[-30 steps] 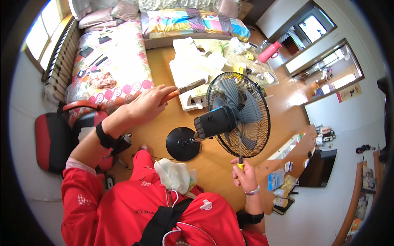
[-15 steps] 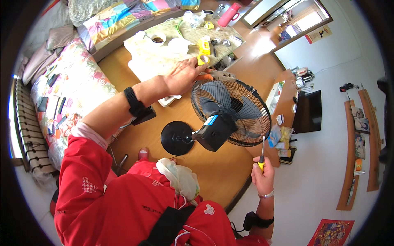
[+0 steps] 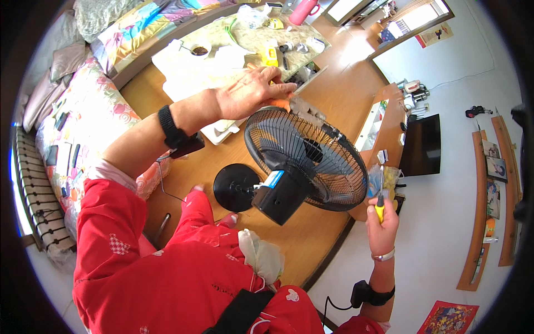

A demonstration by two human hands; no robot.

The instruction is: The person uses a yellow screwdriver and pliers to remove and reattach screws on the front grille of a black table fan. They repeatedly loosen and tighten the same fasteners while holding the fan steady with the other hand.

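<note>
Fan (image 3: 340, 177) stands on the wood floor (image 3: 306, 245), straight ahead and between the two hands. Past it on the far left lies the table (image 3: 204, 34); off to the right is a dark screen (image 3: 421, 146).

The cage (image 3: 270, 133) is the fan's broadest part, leaning and foreshortened, so that its long axis slants from far left to near right. One hand is at each end of that slant: the left near the far upper rim, the right just outside the near right rim. The base (image 3: 237, 187) sits on the floor, left of the cage, and the motor housing (image 3: 282, 195) is on the near side.

The left hand (image 3: 245, 96) is wrapped round the orange grips of the pliers (image 3: 307, 113). Their metal head overlaps the upper rim, which makes this the nearer hand; I cannot tell whether they bite on the wire. The right hand (image 3: 382, 231) is clenched on the yellow-and-black screwdriver (image 3: 380, 210), whose shaft points up and away, apart from the cage.
</note>
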